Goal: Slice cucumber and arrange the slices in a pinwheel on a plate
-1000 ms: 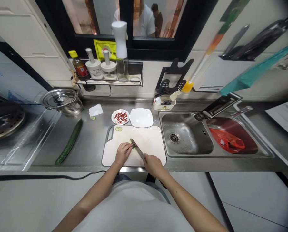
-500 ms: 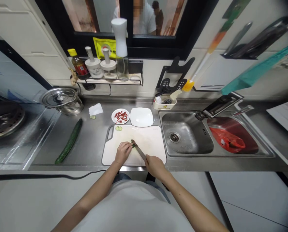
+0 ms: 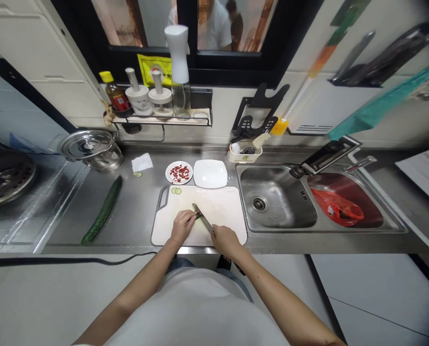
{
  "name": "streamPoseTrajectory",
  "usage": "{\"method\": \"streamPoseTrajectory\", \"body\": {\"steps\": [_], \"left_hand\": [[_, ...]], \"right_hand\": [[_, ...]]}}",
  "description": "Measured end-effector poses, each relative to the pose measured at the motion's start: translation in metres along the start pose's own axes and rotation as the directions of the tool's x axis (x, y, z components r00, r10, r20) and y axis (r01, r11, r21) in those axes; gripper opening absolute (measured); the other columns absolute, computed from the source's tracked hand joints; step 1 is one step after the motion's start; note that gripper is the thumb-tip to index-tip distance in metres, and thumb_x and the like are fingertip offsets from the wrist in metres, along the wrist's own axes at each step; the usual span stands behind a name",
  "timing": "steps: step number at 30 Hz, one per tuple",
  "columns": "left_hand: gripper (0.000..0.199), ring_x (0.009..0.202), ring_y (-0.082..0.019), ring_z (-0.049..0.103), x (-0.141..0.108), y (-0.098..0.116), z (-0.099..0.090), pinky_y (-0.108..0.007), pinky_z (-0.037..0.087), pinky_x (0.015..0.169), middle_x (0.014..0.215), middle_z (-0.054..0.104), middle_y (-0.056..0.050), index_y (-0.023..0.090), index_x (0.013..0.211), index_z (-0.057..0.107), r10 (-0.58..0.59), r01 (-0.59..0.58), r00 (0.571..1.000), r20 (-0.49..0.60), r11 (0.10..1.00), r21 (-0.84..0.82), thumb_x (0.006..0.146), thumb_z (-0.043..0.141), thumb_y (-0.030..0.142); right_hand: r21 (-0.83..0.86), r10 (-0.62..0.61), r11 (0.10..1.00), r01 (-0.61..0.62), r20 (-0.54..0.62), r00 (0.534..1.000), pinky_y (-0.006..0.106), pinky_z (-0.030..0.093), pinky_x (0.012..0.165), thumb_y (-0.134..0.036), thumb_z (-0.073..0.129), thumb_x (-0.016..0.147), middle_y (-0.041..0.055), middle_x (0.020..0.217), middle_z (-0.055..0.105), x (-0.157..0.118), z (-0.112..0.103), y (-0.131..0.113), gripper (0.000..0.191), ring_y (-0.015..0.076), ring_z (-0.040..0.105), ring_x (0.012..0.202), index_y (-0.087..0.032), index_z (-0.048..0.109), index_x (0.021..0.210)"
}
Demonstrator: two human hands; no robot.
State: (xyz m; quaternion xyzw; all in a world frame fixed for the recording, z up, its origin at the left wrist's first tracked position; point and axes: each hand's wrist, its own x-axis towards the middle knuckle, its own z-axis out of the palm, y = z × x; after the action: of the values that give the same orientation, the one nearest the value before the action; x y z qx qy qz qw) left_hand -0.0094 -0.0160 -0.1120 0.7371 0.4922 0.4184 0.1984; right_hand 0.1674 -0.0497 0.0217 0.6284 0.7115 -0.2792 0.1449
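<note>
My right hand (image 3: 226, 240) is closed round the handle of a kitchen knife (image 3: 204, 221), its blade slanting up and left over the white cutting board (image 3: 228, 206). Beside the blade, my left hand (image 3: 183, 227) has its fingers curled on a small piece of cucumber (image 3: 199, 215), most of which is hidden by the fingers and knife. A few thin cucumber slices (image 3: 176, 191) lie at the board's upper left. Left of the board rests a whole cucumber (image 3: 103, 211) on the steel counter.
Behind the board stand a plate of chopped red pieces (image 3: 179, 173) and a white square plate (image 3: 210, 174). A double sink (image 3: 279, 199) is at the right, a red plastic bag (image 3: 338, 209) in its far basin. A lidded steel pot (image 3: 101, 154) stands at the back left.
The knife and my right hand have shifted slightly left and up, with the blade tip now farther forward past the cucumber. My left hand stays on the piece.
</note>
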Motion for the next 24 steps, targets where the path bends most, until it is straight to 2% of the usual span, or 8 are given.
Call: {"method": "streamPoseTrajectory", "body": {"steps": [12,24], "left_hand": [[0.018,0.092,-0.018,0.061,0.001,0.003,-0.002,-0.036,0.05,0.083,0.096,0.07,-0.006,0.021,0.099,0.068,0.009,-0.009,1.0,0.01,1.0,0.014,0.09,0.053,0.026],[0.019,0.09,-0.018,0.061,0.0,0.0,0.001,-0.035,0.05,0.081,0.095,0.069,-0.007,0.021,0.098,0.068,0.018,-0.018,1.0,-0.003,1.0,0.017,0.091,0.051,0.027]], "right_hand": [[-0.043,-0.018,0.999,0.016,-0.038,0.999,0.03,0.045,0.075,-0.019,0.033,0.094,0.0159,0.101,0.069,0.021,0.0,-0.013,0.032,0.0232,0.065,0.096,-0.012,0.06,0.111],[-0.047,0.014,0.999,-0.013,0.007,1.0,0.031,0.045,0.075,-0.019,0.033,0.093,0.0158,0.1,0.069,0.007,0.004,-0.008,0.032,0.0239,0.065,0.095,-0.013,0.059,0.111]]}}
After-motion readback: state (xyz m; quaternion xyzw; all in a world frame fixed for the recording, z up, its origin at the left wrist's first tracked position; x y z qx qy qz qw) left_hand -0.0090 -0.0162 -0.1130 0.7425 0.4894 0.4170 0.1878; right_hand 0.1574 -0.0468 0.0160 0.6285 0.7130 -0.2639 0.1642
